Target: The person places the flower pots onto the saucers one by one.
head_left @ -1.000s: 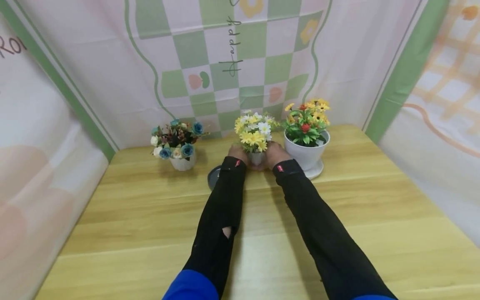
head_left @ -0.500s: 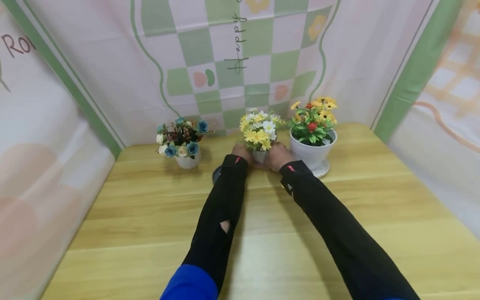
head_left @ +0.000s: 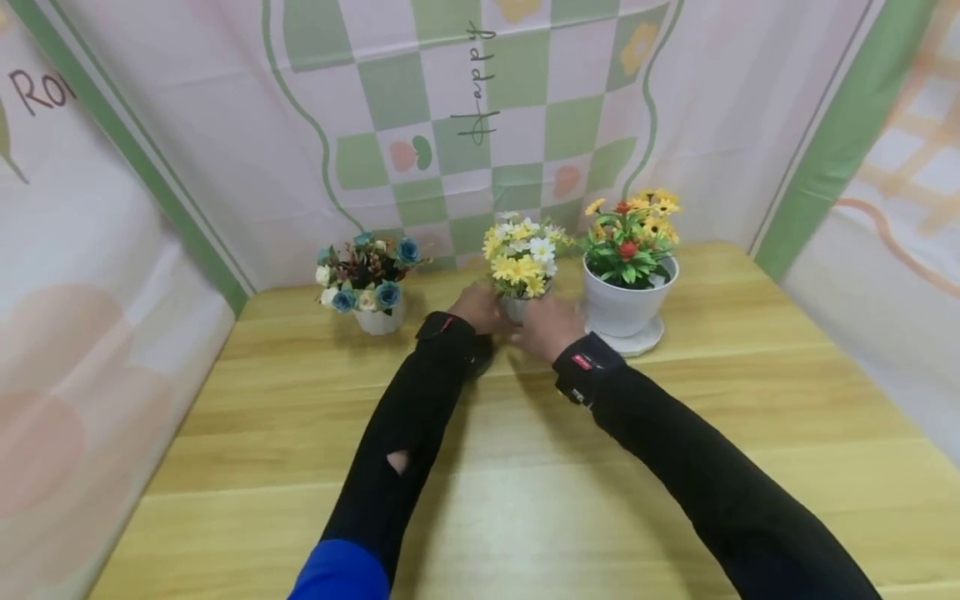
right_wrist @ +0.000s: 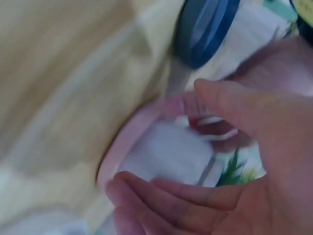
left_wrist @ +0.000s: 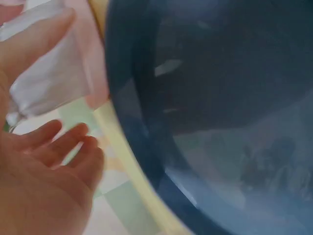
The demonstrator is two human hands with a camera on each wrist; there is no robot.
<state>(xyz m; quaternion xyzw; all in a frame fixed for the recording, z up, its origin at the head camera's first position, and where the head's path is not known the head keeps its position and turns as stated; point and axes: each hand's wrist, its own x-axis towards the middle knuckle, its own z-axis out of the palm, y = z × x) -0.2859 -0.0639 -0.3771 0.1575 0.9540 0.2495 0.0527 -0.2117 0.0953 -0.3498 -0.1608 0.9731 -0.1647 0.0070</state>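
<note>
In the head view, a small white pot (head_left: 514, 310) of yellow and white flowers (head_left: 520, 260) stands between the two hands. The right wrist view shows a pink saucer (right_wrist: 128, 142) under this pot. My left hand (head_left: 480, 308) is on the pot's left side; in the left wrist view its fingers (left_wrist: 73, 147) are loosely bent, with the thumb overlapping the pot. At the front right is my right hand (head_left: 553, 325), its thumb and fingers spread around the pot without closing on it. A dark blue saucer (left_wrist: 234, 98) fills much of the left wrist view, partly hidden by the left cuff from above.
Left of the hands stands a white pot (head_left: 378, 322) with blue and cream roses. A larger white pot (head_left: 624, 305) of yellow and red flowers stands on a white saucer (head_left: 637, 343), close to the right hand. Printed fabric (head_left: 457, 150) hangs behind the wooden table (head_left: 510, 483).
My left forearm has swung left, and its cuff has moved over the dark saucer, which now shows at its right. My right hand has drawn slightly back toward me. The camera view has shifted slightly.
</note>
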